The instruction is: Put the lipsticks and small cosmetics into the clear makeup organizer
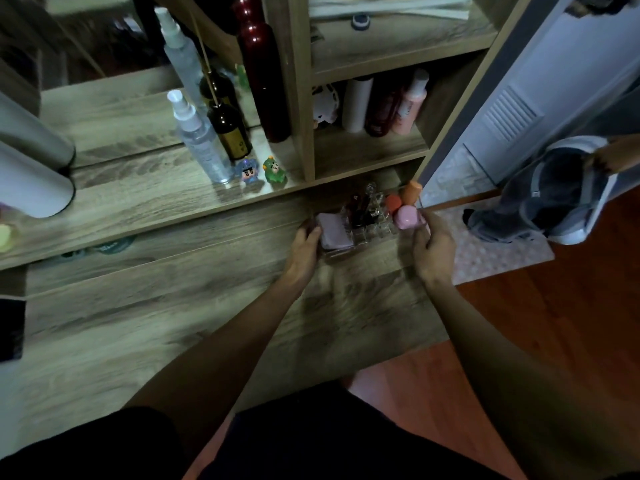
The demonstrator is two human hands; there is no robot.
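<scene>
The clear makeup organizer (379, 232) sits at the far right of the wooden dresser top. My left hand (304, 242) grips its left end and my right hand (431, 249) grips its right end. Inside it I see a lilac compact (333, 231) on the left, dark lipsticks (362, 209) standing in the middle slots, and a pink sponge (406, 217), a red-orange sponge (393, 202) and an orange item (412, 192) on the right.
Spray bottles (202, 140), a dark brown bottle (230, 131) and a tall red bottle (263, 77) stand behind, with two small figurines (263, 169). Shelf cubbies (367, 140) hold more bottles. A grey cylinder (31, 181) lies at left. A bath mat (498, 251) and hanging clothes (554, 195) are right.
</scene>
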